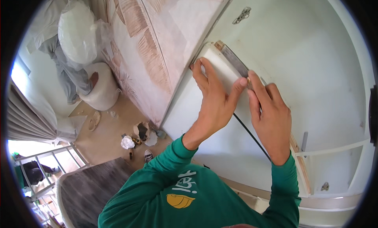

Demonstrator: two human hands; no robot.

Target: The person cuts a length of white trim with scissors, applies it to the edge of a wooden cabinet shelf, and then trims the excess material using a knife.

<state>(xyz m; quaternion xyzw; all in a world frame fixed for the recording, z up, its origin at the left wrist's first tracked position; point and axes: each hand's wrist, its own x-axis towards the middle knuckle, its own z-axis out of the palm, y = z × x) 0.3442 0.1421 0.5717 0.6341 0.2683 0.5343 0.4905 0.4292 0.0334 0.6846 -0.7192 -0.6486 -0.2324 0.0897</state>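
A long white boxed ledge [214, 54] juts from the pale surface in front of me, with a grey strip [234, 60] along its edge. My left hand [214, 90] lies across the ledge. Its bent fingertips press near the wall seam, and the thumb reaches out toward the strip. Close to that thumb, my right hand [271, 114] is closed at the strip's lower end. A small light tip shows at its fingers, but what they grip is too small to make out. A thin black cable [252, 133] runs beneath my hands.
Palm-patterned wall covering [157, 50] borders the ledge. Open pale compartments with metal hinge plates [325, 186] are at right. At left, another person in grey trousers [63, 68] stands on a white padded stool [101, 92]. Bags and scraps [141, 133] lie on the floor near a metal scaffold [43, 159].
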